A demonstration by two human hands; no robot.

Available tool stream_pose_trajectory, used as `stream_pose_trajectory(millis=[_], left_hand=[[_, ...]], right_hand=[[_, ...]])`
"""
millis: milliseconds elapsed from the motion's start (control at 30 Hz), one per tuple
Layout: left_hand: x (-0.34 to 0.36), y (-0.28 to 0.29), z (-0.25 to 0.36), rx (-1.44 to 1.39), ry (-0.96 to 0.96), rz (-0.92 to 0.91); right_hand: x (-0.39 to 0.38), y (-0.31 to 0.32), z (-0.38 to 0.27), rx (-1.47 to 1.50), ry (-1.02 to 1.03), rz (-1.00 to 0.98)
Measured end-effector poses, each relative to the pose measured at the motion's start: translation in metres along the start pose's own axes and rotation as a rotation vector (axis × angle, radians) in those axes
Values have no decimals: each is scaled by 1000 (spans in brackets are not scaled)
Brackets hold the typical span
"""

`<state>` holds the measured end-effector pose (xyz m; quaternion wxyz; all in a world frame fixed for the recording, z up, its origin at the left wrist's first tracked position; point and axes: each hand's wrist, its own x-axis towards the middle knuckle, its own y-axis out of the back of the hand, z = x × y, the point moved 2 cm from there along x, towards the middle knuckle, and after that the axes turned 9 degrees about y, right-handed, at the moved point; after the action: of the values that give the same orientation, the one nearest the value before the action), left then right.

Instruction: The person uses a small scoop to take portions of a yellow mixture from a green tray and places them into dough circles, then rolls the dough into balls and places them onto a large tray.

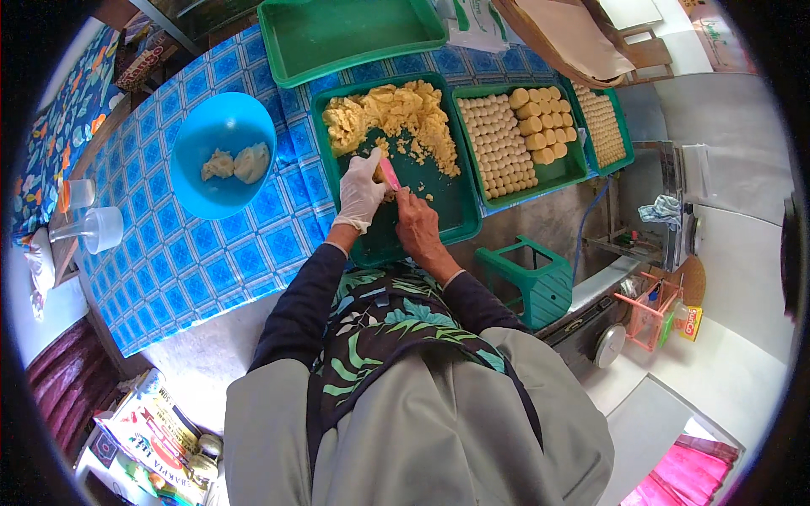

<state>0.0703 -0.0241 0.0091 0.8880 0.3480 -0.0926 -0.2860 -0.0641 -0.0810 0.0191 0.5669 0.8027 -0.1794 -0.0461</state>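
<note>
Right over the near end of the green tray, both hands meet. The left hand, in a white glove, is closed around a small pink tool that angles up toward the heap of yellow dough. The right hand, bare, lies just beside it on the tray floor with its fingers curled and pinched at the tool's lower end; whether it grips a bit of dough there I cannot tell. The dough fills the far half of that tray, with crumbs scattered down toward the hands. To the right of this tray, touching it, sits a second green tray with rows of small pale dough rounds. To the left of the first tray, on the blue checked tablecloth, stands a blue bowl holding two lumps of dough. Beyond the first tray lies a bare green tray.
</note>
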Motion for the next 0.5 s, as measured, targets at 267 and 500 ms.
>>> stream_pose_trajectory(millis=[267, 500], left_hand=[[-4, -19, -29, -104, 6, 109], [-14, -13, 14, 9, 103, 170]], right_hand=[[3, 15, 23, 138, -100, 68], [61, -16, 108, 491, -126, 136]])
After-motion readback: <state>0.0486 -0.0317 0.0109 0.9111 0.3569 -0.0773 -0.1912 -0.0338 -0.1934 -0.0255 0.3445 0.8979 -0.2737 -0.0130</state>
